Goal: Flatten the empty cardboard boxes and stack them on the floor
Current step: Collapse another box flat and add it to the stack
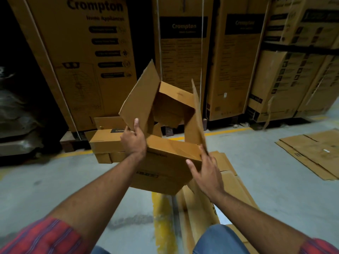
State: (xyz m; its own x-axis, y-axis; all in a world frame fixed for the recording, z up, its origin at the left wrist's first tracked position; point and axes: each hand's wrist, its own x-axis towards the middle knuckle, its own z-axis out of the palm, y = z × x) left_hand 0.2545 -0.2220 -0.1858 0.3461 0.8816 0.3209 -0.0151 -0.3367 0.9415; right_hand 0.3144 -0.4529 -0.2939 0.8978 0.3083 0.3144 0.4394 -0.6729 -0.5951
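Open cardboard box (165, 158) held up over a warehouse floor (55, 189) by two bare hands.

Head view: the box is off the ground, tilted, its flaps standing open and its hollow inside facing the camera. The left hand (133, 142) grips the box's left flap and upper left corner, fingers curled around the cardboard edge. The right hand (205, 173) lies half open against the box's right corner, fingers spread and touching the side wall and the tall right flap. Below and to the right, flattened cardboard (233, 184) lies on the floor, and more flattened sheets (315, 151) lie farther right. Closed small boxes (106, 142) sit stacked behind the left hand, in front of tall printed cartons (88, 61). A yellow painted line (163, 222) runs along the floor beneath the held box.
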